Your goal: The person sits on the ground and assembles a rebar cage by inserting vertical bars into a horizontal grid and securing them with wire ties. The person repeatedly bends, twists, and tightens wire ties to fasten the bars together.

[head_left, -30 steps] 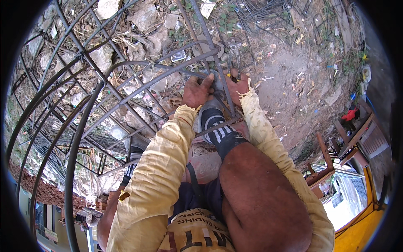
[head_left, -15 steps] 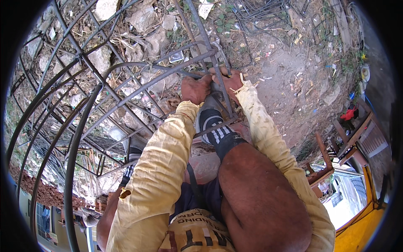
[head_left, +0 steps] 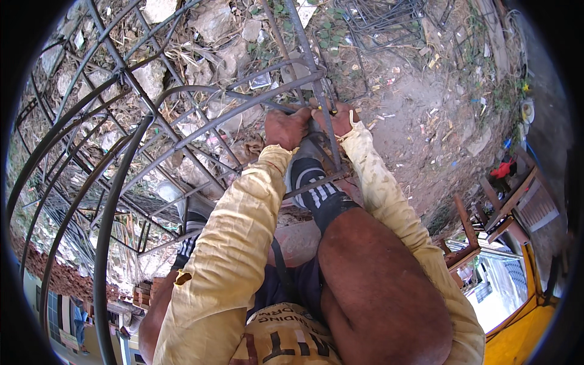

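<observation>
A cage of dark steel bars (head_left: pixel 213 125) fills the left and upper middle, its bars crossing and bound into bent loops. My left hand (head_left: pixel 286 126) is closed at a corner of it, fingers wrapped at a thin steel bar that runs in from the left. Right beside it, my right hand (head_left: pixel 342 119) is closed next to an upright bar (head_left: pixel 325 118). A small dark piece with a yellow spot (head_left: pixel 332 111) shows by its fingers; what it grips is mostly hidden. Both hands are just above my shoe (head_left: pixel 304 148), which stands inside the cage.
Rubble stones (head_left: pixel 234 58) and dry grass lie under the cage. Bent steel loops (head_left: pixel 380 24) rest on the ground at the top. Wooden furniture (head_left: pixel 517 204) with a red item (head_left: pixel 504 169) stands at the right. Long curved bars (head_left: pixel 109 225) arch close by my left side.
The view has shifted slightly, so the cage sits a little farther right at the top. Both hands stay at the same corner, and the right hand's fingers have turned slightly.
</observation>
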Available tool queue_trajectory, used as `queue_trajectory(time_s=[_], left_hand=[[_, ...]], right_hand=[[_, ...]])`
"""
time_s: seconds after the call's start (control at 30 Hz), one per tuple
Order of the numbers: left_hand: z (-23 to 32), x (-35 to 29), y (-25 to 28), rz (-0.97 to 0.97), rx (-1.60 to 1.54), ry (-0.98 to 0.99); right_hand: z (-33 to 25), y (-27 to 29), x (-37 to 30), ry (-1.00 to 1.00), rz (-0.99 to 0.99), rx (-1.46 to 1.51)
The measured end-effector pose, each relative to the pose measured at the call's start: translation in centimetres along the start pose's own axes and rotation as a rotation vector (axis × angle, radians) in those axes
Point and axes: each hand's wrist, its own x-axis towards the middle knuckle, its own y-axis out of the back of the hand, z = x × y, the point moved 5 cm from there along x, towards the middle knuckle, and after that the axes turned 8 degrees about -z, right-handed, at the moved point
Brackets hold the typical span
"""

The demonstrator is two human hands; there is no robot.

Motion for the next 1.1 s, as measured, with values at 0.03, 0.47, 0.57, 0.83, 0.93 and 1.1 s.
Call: queue_trajectory(time_s=[0.03, 0.47, 0.57, 0.83, 0.93, 1.1], left_hand=[[0.4, -0.1, 0.0, -0.011, 0.005, -0.023], [0.9, -2.1, -0.4, -0.04, -0.363, 0.259], [0.6, -2.7, -0.6, -0.055, -0.556, 0.297], [0.9, -3.4, -1.3, -0.01, -0.78, 0.314], [0.3, -3.1, -1.3, 0.009, -0.813, 0.299], [-0.2, -2.4, -1.2, 0.001, -0.955, 0.254]], right_hand=[[0.1, -0.2, 0.1, -0.057, -0.055, 0.032], [-3.6, 0.2, -0.8, -0.409, -0.404, 0.551], [-5.4, 0.5, -1.2, -0.403, -0.418, 0.549], [-3.6, 0.4, 0.1, -0.398, -0.437, 0.462], [-1.4, -0.7, 1.0, -0.255, -0.384, 0.477], [-3.6, 0.3, 0.2, -0.023, -0.164, 0.112]])
